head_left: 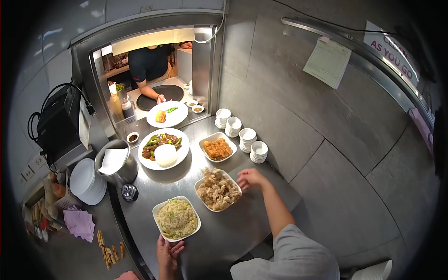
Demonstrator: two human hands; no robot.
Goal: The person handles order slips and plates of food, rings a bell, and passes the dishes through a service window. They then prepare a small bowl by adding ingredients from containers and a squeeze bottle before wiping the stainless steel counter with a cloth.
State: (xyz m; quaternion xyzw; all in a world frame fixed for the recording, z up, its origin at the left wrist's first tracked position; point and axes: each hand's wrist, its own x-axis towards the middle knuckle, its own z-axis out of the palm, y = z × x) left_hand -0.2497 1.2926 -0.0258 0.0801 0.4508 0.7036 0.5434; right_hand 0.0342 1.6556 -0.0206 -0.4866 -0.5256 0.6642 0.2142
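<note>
- I see my left hand (169, 255) palm up at the near edge of the bowl of fried rice (177, 218), fingers spread apart; I cannot tell whether a fingertip touches the rim.
- My right hand (251, 179) is just right of the bowl of fried pieces (218, 190), fingers bent toward its rim; I cannot tell whether they are pinched together or touching it.
- That second bowl lies between my two hands, farther away than the rice and near its upper right corner.
- Beyond my right hand, to its left, I have a bowl of orange-brown food (217, 148); stacks of small white dishes (247, 140) line the wall (280, 102) side.
- Farther from my left hand, a plate with white rice and stir-fry (164, 149) rests on the steel counter (149, 186).
- Past that, at the pass window (215, 70), another person's hand (161, 99) is at the far rim of a white plate (154, 122).
- Left of my left hand are clothespins (108, 255) and purple slips (79, 224).
</note>
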